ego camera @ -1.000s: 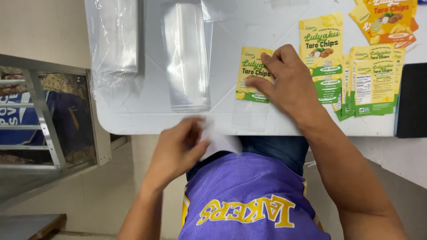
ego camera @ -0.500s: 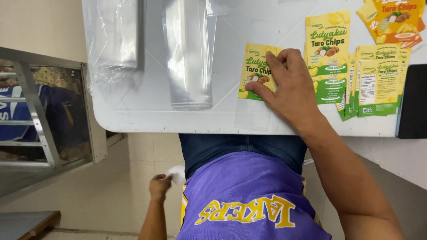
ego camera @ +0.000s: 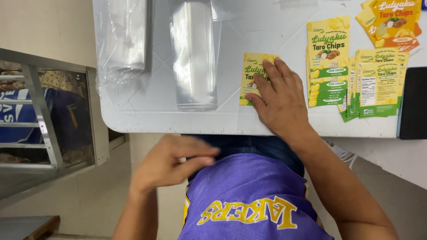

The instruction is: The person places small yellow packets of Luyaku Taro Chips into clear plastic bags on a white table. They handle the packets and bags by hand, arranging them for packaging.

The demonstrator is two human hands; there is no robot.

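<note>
A small packing workroom, judging by the white folding table [ego camera: 178, 120] strewn with stacked yellow-green snack labels [ego camera: 329, 66], clear plastic bags [ego camera: 193, 53], a metal rack [ego camera: 44, 120] and bare tiled floor [ego camera: 89, 195]

Single view, worn on the head, aimed steeply down over the chest and lap. Close enough to crop both forearms at the lower edge. Right hand [ego camera: 280, 100] near centre, flat on a yellow label [ego camera: 253, 71] on the white table [ego camera: 187, 122]; beyond its fingers, clear plastic bags [ego camera: 194, 58], and off to its outer side, stacked labels [ego camera: 351, 75]. Left hand [ego camera: 171, 162] lower, below the table edge, over the lap, blurred.
</note>
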